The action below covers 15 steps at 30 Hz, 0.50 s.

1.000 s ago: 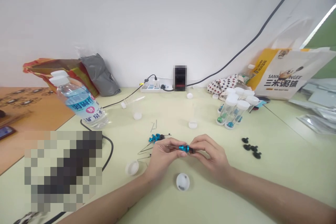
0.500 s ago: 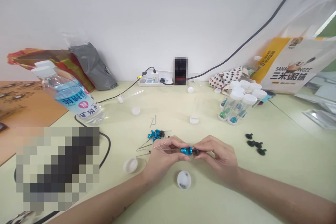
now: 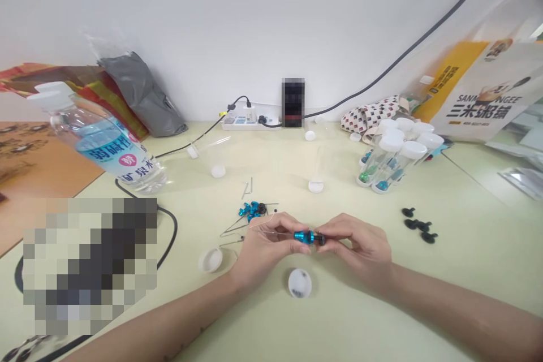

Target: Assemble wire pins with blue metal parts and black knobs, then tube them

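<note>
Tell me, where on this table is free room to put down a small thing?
Bare table lies right of the black knobs, and between the far white cap and the clear tube. It is crowded by the blue parts before the left hand.

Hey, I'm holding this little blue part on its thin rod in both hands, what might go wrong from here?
1. The blue part is tiny and pinched only at the fingertips of the left hand and right hand; it might slip and land among the loose blue pieces.
2. The thin rod looks bendable; a sideways push might kink it.
3. The white cap lies just below; a wrist might knock it.
</note>
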Motion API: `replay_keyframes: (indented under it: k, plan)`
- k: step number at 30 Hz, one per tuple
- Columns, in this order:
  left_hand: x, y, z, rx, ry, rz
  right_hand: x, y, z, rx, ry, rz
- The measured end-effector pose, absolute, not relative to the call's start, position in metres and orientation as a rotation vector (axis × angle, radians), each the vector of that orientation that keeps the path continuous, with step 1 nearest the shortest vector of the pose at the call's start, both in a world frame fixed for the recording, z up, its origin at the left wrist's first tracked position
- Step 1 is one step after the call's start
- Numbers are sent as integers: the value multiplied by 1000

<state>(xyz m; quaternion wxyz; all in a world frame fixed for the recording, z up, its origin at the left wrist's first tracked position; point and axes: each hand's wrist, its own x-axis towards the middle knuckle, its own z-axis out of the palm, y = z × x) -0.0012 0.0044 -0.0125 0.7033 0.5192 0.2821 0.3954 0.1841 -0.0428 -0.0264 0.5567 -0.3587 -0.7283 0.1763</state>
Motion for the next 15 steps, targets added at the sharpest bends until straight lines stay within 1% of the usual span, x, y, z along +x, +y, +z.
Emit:
replay_keyframes:
  k: [15]
  plan:
    - [-1, 5, -9, 1158, 664, 824, 187, -44, -32, -859, -1724, 462]
